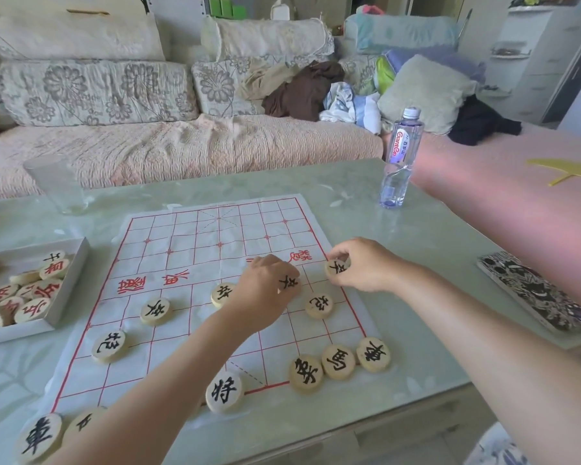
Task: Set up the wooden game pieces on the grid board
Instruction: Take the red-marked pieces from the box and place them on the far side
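Hands were at the right side of the grid board [188, 236], each pinching one wooden piece. The left hand [265, 288] held the inner disc [289, 282], just inboard of the edge disc [336, 266], which the right hand [366, 268] held at the outermost line. Red pieces [36, 297] lay in the box [68, 290], well to the left and nearer the left hand.

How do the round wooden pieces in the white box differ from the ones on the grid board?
The box pieces bear red characters; the board pieces bear black ones. The box pieces lie heaped, overlapping; the board pieces mostly lie flat, none stacked. Both are pale wooden discs.
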A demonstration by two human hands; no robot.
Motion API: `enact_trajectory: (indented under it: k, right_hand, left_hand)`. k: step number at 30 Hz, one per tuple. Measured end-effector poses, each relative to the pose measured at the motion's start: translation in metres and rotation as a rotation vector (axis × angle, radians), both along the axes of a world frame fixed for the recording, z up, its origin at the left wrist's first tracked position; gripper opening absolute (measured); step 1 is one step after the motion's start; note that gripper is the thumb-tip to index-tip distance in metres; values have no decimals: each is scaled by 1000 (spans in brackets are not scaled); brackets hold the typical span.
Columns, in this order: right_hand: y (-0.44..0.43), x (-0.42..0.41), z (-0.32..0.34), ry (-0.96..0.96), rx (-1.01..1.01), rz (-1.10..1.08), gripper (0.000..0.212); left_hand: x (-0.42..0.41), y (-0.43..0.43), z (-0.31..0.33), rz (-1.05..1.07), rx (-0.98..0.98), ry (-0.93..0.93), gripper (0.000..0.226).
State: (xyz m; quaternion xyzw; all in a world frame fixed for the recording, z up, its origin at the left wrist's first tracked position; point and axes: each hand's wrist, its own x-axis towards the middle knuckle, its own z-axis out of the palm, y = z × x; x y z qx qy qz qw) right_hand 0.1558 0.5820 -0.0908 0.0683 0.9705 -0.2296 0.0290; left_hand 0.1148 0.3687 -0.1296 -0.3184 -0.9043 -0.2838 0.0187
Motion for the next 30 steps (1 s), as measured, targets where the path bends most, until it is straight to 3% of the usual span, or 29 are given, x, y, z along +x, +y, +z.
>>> enact_trajectory:
  k: [10, 19, 24, 30]
  right_hand:
    - [-2, -3, -2, -84, 121, 14, 63]
    - [-88, -26, 27, 110, -74, 116, 21]
    - [-169, -51, 33, 111, -235, 217, 15]
    - [-283, -98, 25, 97, -266, 381, 17]
  left_hand:
    - [-2, -3, -5, -5, 8, 99, 28]
    - [-26, -71, 24, 130, -4, 198, 22]
    - [-38, -150, 40, 247, -95, 213, 20]
    - [-62, -263, 40, 477, -147, 164, 21]
